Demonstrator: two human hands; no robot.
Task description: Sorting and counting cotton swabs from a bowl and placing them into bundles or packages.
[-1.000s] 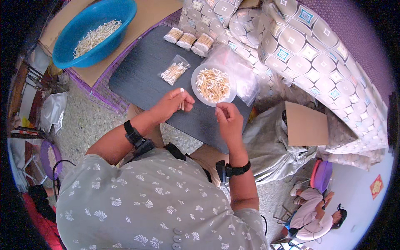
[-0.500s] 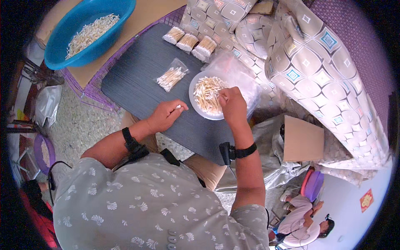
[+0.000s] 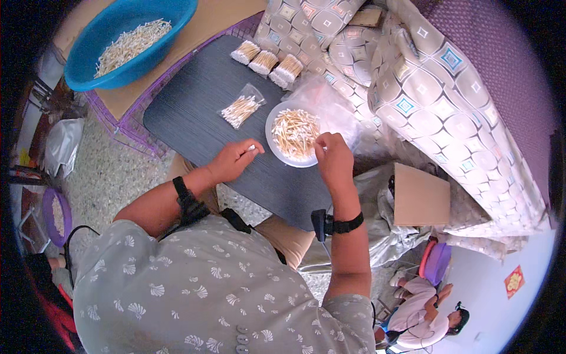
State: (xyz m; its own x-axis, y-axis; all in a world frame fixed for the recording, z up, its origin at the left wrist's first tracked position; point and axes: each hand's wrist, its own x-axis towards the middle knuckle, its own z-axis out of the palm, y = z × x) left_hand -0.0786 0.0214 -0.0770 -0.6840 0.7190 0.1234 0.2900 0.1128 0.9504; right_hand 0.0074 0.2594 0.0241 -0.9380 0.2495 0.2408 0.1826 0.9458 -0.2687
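Swabs fill a white plate on the counter, under the right hand, whose fingertips pinch at them. The left hand, just beside the plate, holds a few swabs in curled fingers.

Swabs in plate on board
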